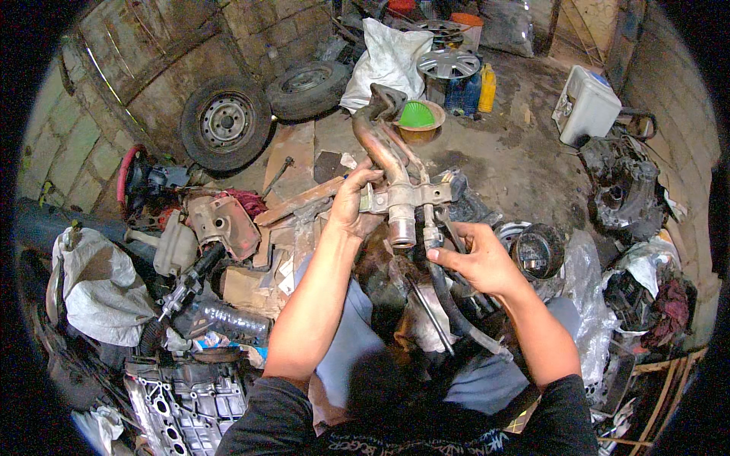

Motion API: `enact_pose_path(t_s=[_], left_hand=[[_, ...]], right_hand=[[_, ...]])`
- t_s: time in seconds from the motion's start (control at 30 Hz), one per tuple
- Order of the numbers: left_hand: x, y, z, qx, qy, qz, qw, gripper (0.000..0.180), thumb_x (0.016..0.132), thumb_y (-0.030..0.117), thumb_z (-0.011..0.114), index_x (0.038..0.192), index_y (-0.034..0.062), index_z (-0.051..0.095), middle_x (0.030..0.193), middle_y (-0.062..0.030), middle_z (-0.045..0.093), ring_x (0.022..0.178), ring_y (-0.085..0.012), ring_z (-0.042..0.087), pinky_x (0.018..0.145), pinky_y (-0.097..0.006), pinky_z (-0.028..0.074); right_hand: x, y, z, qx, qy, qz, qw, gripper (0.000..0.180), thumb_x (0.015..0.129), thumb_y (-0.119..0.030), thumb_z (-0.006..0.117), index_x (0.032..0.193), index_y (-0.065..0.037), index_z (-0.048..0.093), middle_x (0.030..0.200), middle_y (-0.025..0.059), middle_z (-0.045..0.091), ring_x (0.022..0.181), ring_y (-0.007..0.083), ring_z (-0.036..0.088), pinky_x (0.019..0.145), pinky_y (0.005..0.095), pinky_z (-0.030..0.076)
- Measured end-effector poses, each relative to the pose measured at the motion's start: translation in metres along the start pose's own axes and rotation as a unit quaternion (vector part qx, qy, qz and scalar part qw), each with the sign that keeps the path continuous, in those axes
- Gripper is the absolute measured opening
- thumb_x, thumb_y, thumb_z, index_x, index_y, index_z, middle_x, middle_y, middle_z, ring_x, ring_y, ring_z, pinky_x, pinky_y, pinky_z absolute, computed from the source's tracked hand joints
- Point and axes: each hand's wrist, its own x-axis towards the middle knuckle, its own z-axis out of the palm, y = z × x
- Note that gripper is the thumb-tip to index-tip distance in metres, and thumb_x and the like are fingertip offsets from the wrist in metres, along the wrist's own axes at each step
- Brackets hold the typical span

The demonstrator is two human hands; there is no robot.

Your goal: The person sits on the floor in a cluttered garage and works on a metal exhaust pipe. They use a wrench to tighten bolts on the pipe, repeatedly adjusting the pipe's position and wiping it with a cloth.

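Cluttered garage with brick walls, dirt floor (525,152) strewn with tyres (228,121), hubcaps (449,64) and engine bits. The rusty bent metal pipe (384,144) with a flanged silver fitting is held up over the lap. Left hand (351,201) is wrapped around the flange; right hand (475,258) pinches a thin bolt-like piece just below it.

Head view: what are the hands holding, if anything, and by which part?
The left hand grips the rusty metal pipe fitting at its flange, beside the short round outlet. The right hand touches the thin tube hanging below it; a firm grip cannot be told.
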Motion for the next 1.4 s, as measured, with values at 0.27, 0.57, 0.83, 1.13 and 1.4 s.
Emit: enact_pose_path(t_s=[0.27, 0.57, 0.83, 1.13, 1.4], left_hand=[[-0.006, 0.000, 0.007, -0.103, -0.032, -0.035, 0.994, 0.048, 0.090, 0.033, 0.058, 0.131, 0.0104, 0.049, 0.125, -0.0116, 0.056, 0.118, -0.0301, 0.051, 0.101, -0.053, 0.037], [0.000, -0.017, 0.016, 0.148, 0.110, 0.135, 0.974, 0.067, 0.086, 0.048, 0.065, 0.135, 0.0120, 0.038, 0.130, -0.0066, 0.050, 0.114, -0.0245, 0.051, 0.095, -0.046, 0.043], [-0.009, -0.011, 0.023, 0.278, 0.267, 0.105, 0.917, 0.102, 0.075, 0.054, 0.076, 0.138, -0.0054, 0.023, 0.131, -0.0234, 0.045, 0.116, -0.0262, 0.048, 0.096, -0.036, 0.042], [-0.018, 0.007, 0.030, 0.282, 0.218, 0.070, 0.932, 0.100, 0.081, 0.055, 0.067, 0.147, 0.0001, 0.016, 0.141, -0.0213, 0.038, 0.124, -0.0299, 0.046, 0.091, -0.045, 0.049], [-0.013, 0.004, 0.006, 0.161, 0.102, 0.081, 0.978, 0.100, 0.083, 0.063, 0.060, 0.149, 0.0030, 0.013, 0.151, -0.0174, 0.027, 0.139, -0.0273, 0.027, 0.111, -0.043, 0.027]], right_hand=[[-0.008, -0.014, -0.009, 0.080, 0.087, 0.076, 0.990, 0.044, 0.082, -0.026, 0.066, 0.112, 0.005, 0.063, 0.101, 0.0143, 0.066, 0.097, 0.0200, 0.060, 0.087, 0.0309, 0.045], [0.003, -0.007, -0.025, 0.144, 0.017, 0.090, 0.985, 0.033, 0.089, -0.034, 0.052, 0.089, -0.002, 0.061, 0.072, 0.0076, 0.061, 0.059, 0.0143, 0.053, 0.054, 0.0282, 0.040], [0.012, 0.012, -0.031, 0.344, -0.045, 0.246, 0.905, 0.039, 0.091, -0.041, 0.049, 0.093, -0.003, 0.059, 0.063, 0.0044, 0.052, 0.049, 0.0128, 0.041, 0.047, 0.0277, 0.031], [0.018, 0.023, -0.013, 0.210, 0.051, 0.137, 0.967, 0.037, 0.091, -0.037, 0.051, 0.091, -0.002, 0.060, 0.064, 0.0056, 0.055, 0.048, 0.0136, 0.047, 0.044, 0.0259, 0.034], [0.009, 0.026, 0.004, -0.028, 0.066, -0.007, 0.997, 0.039, 0.093, -0.036, 0.053, 0.098, 0.002, 0.061, 0.078, 0.0101, 0.063, 0.077, 0.0182, 0.058, 0.070, 0.0299, 0.044]])
